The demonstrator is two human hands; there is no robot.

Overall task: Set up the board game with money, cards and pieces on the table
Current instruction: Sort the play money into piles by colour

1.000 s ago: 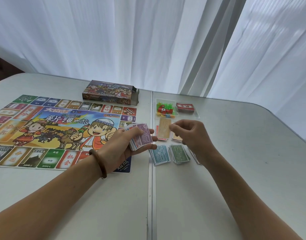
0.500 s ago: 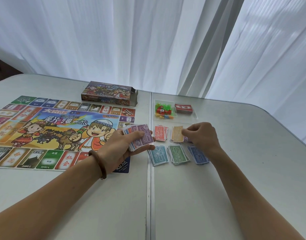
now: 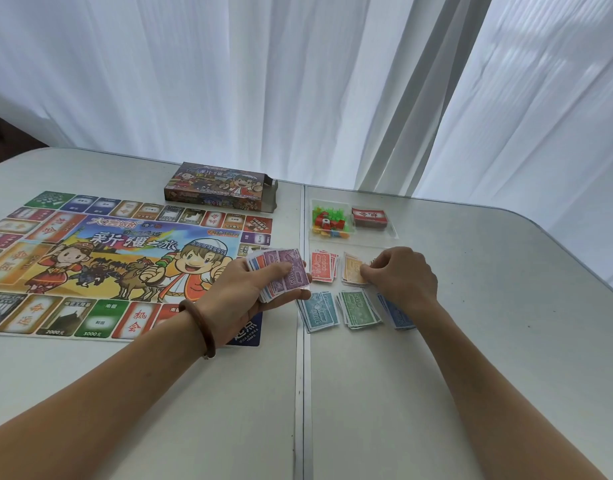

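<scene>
Right of the game board (image 3: pixel 90 258), the left hand (image 3: pixel 242 296) grips fanned money notes (image 3: pixel 280 275). Farther right, the right hand's (image 3: pixel 402 278) curled fingers meet the orange pile (image 3: pixel 351 271), perhaps pinching it. Beyond sits the pieces tray (image 3: pixel 392 233).

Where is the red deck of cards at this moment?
In the head view, the red deck of cards lies right of the table seam, in the clear tray beside the coloured pieces.

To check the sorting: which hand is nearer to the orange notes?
Right. The right hand touches the orange notes; the left hand holds a stack beyond the red notes.
</scene>
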